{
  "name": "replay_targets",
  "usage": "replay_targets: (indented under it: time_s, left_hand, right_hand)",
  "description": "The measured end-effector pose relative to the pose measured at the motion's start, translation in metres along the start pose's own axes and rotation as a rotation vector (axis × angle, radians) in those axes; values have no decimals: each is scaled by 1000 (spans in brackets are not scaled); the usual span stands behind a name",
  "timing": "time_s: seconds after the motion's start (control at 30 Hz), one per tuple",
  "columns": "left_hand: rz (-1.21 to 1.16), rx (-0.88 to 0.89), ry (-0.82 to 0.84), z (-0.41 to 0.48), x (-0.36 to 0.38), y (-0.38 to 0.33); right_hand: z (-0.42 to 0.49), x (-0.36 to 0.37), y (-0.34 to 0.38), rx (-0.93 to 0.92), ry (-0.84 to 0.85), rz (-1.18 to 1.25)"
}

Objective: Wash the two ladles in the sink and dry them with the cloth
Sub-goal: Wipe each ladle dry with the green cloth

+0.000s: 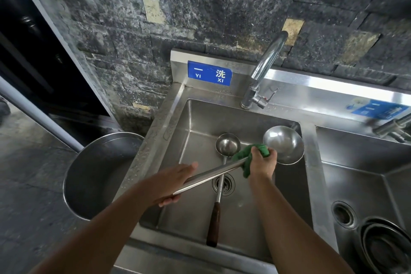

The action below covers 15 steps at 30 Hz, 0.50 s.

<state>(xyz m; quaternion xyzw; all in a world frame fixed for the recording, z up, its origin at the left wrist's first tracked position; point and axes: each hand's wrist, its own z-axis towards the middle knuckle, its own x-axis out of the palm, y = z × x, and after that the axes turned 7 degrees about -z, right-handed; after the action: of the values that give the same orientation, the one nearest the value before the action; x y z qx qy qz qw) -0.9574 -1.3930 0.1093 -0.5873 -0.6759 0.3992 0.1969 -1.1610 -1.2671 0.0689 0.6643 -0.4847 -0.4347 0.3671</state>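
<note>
A big steel ladle (285, 143) is held over the left sink basin (178, 131), bowl at the right, handle slanting down to the left. My left hand (175, 181) grips the handle's lower end. My right hand (262, 162) presses a green cloth (243, 158) around the handle just below the bowl. A smaller ladle (227, 144) with a dark wooden grip lies in the basin, bowl toward the wall, its shaft crossing the drain. No water runs from the faucet (264, 66).
A large steel pot (89, 176) stands on the floor left of the sink. A second basin (360, 176) lies to the right with stacked steel bowls (387, 249) at its near corner. A dark stone wall rises behind the sink.
</note>
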Motion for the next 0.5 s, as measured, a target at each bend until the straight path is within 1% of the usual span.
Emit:
replay_targets:
  time_s: [0.2,0.3,0.43,0.5]
  left_hand:
    - [-35,-53,-24,13,21,5]
    - [-29,-26,-50,22,35,0]
    - [42,64,-160,30,50,-10]
    - [27,70,-136,27,51,-11]
  right_hand:
    - [-43,14,-8,-27,141,-8]
    - [-69,26,-26,-20,195,-31]
    - [-105,36,-43,27,238,-8]
    - [-111,33,-44,28,244,-20]
